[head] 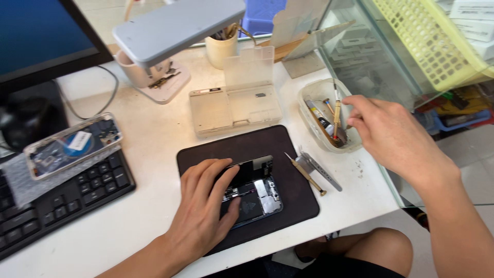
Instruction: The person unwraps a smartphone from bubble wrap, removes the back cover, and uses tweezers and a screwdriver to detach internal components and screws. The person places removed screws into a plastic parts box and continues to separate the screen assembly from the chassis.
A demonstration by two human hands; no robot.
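My left hand point(203, 208) lies flat on an opened phone point(256, 193) with its insides showing, pressing it onto a dark mat point(288, 149). My right hand point(386, 131) hovers over a clear oval tray point(314, 128) of tools at the right, fingers pinched around the shaft of a brass-handled screwdriver point(336, 117) that stands in the tray. Another brass screwdriver point(306, 175) and grey tweezers point(321, 172) lie on the mat's right edge.
A clear compartment box point(234, 103) stands open behind the mat. A desk lamp point(175, 25), a cup of tools point(221, 49), a monitor point(41, 36), a black keyboard point(62, 198) and a second phone shell point(72, 144) occupy the left. A glass case point(370, 56) borders the right.
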